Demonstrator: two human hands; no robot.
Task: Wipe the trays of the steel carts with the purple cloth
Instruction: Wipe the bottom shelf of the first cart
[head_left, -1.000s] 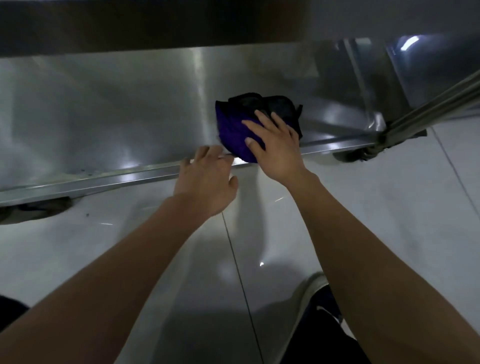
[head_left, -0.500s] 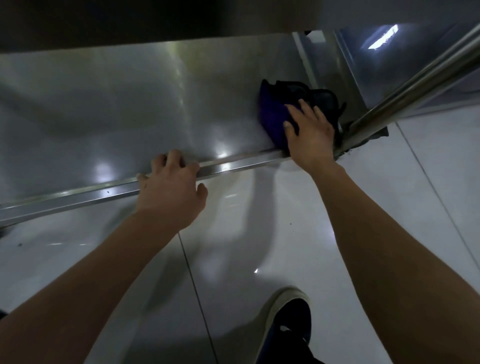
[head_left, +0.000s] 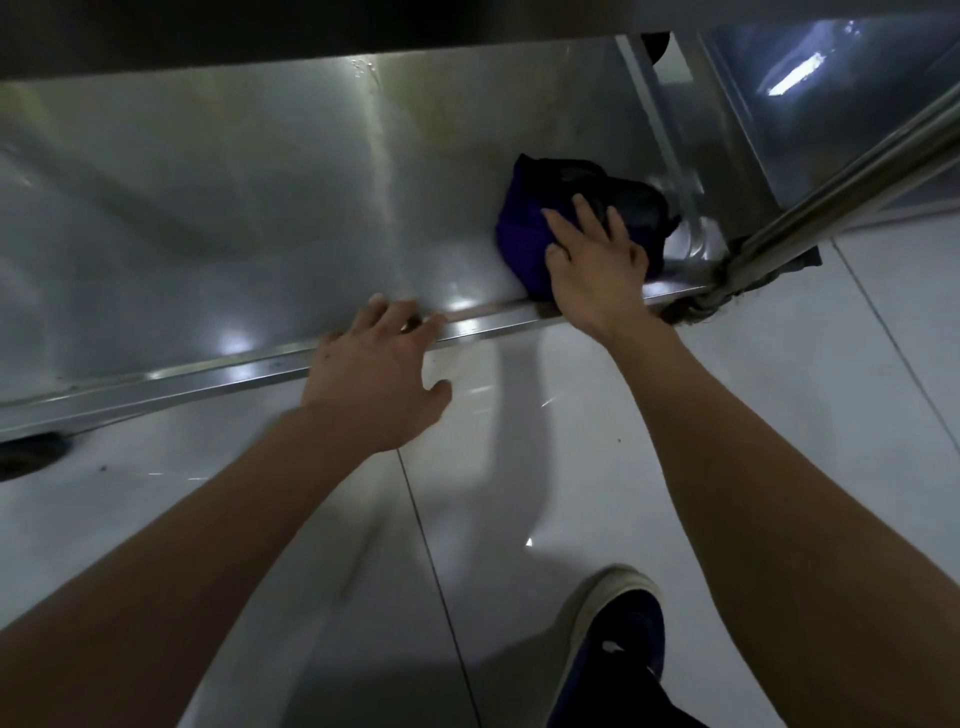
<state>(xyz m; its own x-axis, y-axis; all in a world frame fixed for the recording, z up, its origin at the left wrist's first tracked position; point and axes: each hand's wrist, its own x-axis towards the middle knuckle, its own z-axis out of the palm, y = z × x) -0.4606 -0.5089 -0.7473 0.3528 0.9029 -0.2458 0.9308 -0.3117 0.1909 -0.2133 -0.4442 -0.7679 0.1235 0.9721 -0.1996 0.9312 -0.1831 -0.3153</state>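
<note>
Since 0.5 s ago the cloth (head_left: 524, 244) w/ right hand (head_left: 597, 270) has slid back left, off the post (head_left: 810, 208). Left hand (head_left: 379, 384): fingers (head_left: 387, 317) loosely bent, resting on tray (head_left: 208, 208) front lip. Right fingers spread flat, pressing cloth onto tray's right front corner. Step: wiping lowest tray. Next, probably: sweep left and farther in, beyond the fingers, w/ pressure kept.

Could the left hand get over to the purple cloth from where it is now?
Probably yes: the left hand rests on the tray rim, with bare steel between it and the purple cloth.
</note>
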